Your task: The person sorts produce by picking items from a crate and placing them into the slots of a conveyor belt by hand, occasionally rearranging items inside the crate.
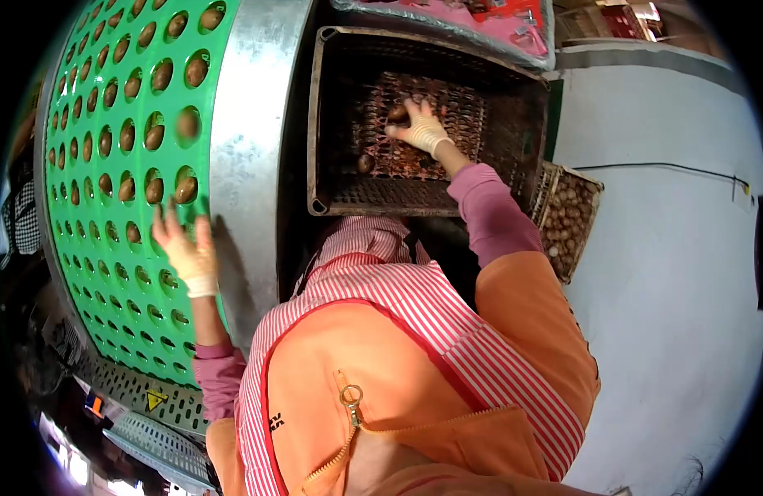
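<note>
My left hand [188, 256], in a pale glove, is over the green panel [201, 157] of round holes, fingers apart and nothing seen in them. Just beyond its fingertips, a brown nut [186, 189] sits in a hole. My right hand [423, 128], also gloved, reaches into a dark plastic crate [317, 116]. Its thumb and forefinger close around a brown round nut [398, 113]. Another nut [366, 164] lies on the crate's slatted floor, to the left of that hand. Many upper holes of the panel hold similar nuts; the lower ones look bare.
A metal strip [253, 107] edges the panel beside the crate. Behind the crate lies a pink and red package [447, 16]. A smaller crate of nuts [570, 211] stands at the right by a pale wall [662, 248]. A perforated metal guard [142, 388] runs below the panel.
</note>
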The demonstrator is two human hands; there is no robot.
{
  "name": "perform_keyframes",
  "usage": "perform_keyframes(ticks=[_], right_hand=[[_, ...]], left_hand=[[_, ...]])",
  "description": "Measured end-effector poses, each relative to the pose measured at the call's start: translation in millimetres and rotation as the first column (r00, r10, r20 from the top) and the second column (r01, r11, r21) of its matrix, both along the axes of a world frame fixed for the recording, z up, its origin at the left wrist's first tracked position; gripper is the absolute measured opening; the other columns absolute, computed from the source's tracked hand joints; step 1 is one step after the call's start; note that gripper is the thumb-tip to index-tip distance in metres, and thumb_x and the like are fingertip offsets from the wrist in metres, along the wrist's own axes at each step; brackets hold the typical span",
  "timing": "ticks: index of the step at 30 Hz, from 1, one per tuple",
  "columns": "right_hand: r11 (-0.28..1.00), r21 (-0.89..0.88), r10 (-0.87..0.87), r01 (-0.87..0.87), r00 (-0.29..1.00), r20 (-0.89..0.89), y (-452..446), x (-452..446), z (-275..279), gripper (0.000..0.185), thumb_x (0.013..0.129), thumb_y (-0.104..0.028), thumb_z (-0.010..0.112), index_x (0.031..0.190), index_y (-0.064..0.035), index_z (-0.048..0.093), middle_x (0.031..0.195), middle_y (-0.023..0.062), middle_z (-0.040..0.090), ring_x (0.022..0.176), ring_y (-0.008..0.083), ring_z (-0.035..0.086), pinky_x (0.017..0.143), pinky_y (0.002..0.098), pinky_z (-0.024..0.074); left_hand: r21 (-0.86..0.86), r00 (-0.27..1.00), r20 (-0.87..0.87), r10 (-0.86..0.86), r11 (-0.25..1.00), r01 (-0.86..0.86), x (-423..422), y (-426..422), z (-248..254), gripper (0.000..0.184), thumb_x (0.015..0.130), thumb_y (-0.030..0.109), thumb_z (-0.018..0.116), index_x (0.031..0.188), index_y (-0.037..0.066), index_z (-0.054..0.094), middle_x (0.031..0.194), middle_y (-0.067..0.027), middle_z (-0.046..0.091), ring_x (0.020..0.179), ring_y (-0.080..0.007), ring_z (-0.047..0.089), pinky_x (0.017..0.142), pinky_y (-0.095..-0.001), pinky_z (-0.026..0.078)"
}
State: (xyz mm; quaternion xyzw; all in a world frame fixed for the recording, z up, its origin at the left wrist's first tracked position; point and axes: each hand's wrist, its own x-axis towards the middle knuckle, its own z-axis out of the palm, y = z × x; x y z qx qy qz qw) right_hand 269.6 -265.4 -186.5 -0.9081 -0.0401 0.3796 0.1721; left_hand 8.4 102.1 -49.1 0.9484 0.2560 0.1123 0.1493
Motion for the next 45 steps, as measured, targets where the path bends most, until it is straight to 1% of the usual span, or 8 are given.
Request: perform_keyframes(ticks=[6, 13, 22, 24, 32, 34, 40, 45], right_hand=[[0.774, -0.015, 0.633, -0.633, 0.772, 0.051, 58.6, -46.5, -13.9, 0.069, 0.078, -0.036, 0.075, 0.14, -0.021, 0.049, 0.149, 0.0134, 0.031, 0.129, 0.0408, 0.04, 0.101, 0.0435, 0.049], [0.759, -0.015, 0.65, -0.651, 0.756, 0.078, 65.0, -78.7, -35.3, 0.055, 0.078, -0.016, 0.074, 0.129, -0.0164, 0.054, 0.143, 0.0152, 0.036, 0.12, 0.0381, 0.049, 0.099, 0.0441, 0.0496], [0.862, 0.336, -0.475, 0.379, 0.836, 0.274, 104.7, 6.8, -41.5, 0.032, 0.081, -0.026, 0.07, 0.106, -0.0102, 0.057, 0.114, 0.0171, 0.051, 0.096, 0.0362, 0.061, 0.075, 0.0435, 0.0514], [0.036, 0.382, -0.894, 0.924, 0.201, -0.401, 143.0, 27.9, -31.1, 0.031, 0.087, -0.03, 0.068, 0.102, -0.0065, 0.055, 0.097, 0.0144, 0.059, 0.077, 0.0284, 0.064, 0.056, 0.0391, 0.0503], [0.09, 0.542, -0.775, 0.836, 0.4, -0.489, 129.0, 17.6, -73.9, 0.018, 0.095, -0.025, 0.059, 0.1, -0.0082, 0.054, 0.069, 0.0046, 0.056, 0.05, 0.0155, 0.049, 0.041, 0.0313, 0.0388], [0.647, 0.532, -0.439, 0.546, 0.837, -0.326, 93.8, 17.7, -71.4, 0.028, 0.093, -0.025, 0.064, 0.114, -0.0123, 0.053, 0.078, 0.003, 0.056, 0.058, 0.0142, 0.05, 0.047, 0.0325, 0.042], [0.19, 0.687, -0.29, 0.701, 0.709, -0.643, 45.9, -22.8, 55.2, 0.061, 0.082, -0.034, 0.078, 0.133, -0.0195, 0.048, 0.103, -0.0017, 0.053, 0.075, 0.0153, 0.055, 0.055, 0.031, 0.0434], [0.545, 0.826, 0.196, 0.147, 0.935, -0.296, 125.5, -102.2, 190.5, 0.07, 0.075, -0.034, 0.083, 0.132, -0.0087, 0.05, 0.116, 0.0067, 0.055, 0.094, 0.0188, 0.062, 0.064, 0.0328, 0.054]], left_hand=[[-0.019, 0.993, 0.006, -0.115, 0.993, 0.115, -27.6, -82.8, -4.4, 0.054, 0.088, 0.019, 0.066, 0.136, 0.002, 0.049, 0.142, -0.0274, 0.037, 0.127, -0.0445, 0.042, 0.107, -0.0489, 0.037], [0.169, 0.993, -0.009, -0.114, 0.979, 0.113, -34.7, -100.0, -20.8, 0.044, 0.09, 0.021, 0.058, 0.132, 0.006, 0.054, 0.136, -0.024, 0.046, 0.12, -0.0433, 0.046, 0.102, -0.052, 0.037], [0.18, 0.996, 0.021, -0.084, 0.981, 0.079, -36.9, -107.8, -12.4, 0.041, 0.088, 0.018, 0.056, 0.128, 0.006, 0.055, 0.132, -0.0206, 0.048, 0.119, -0.0419, 0.047, 0.101, -0.052, 0.038], [0.192, 0.997, 0.029, -0.075, 0.979, 0.068, -39.6, -106.7, -8.3, 0.041, 0.086, 0.018, 0.057, 0.126, 0.007, 0.055, 0.13, -0.0201, 0.049, 0.118, -0.0417, 0.048, 0.1, -0.0519, 0.039], [0.146, 0.999, 0.046, -0.019, 0.989, 0.012, -56.0, -116.4, 4.8, 0.041, 0.084, 0.019, 0.061, 0.123, 0.008, 0.057, 0.129, -0.0201, 0.051, 0.118, -0.0415, 0.049, 0.101, -0.0507, 0.04], [0.089, 1.0, 0.026, -0.013, 0.996, 0.011, -64.4, -116.1, 2.4, 0.047, 0.083, 0.023, 0.063, 0.127, 0.01, 0.055, 0.134, -0.0189, 0.047, 0.123, -0.0395, 0.046, 0.101, -0.0499, 0.039], [-0.137, 0.964, 0.255, 0.078, 0.99, -0.044, -76.1, -113.8, -12.2, 0.051, 0.083, 0.029, 0.064, 0.129, 0.007, 0.054, 0.128, -0.0202, 0.051, 0.12, -0.0395, 0.048, 0.103, -0.0496, 0.038], [-0.738, 0.836, 0.465, 0.291, 0.649, 0.185, -42.3, -125.4, 41.9, 0.075, 0.088, 0.038, 0.065, 0.146, 0.004, 0.033, 0.134, -0.0224, 0.046, 0.123, -0.0341, 0.048, 0.103, -0.043, 0.041]])
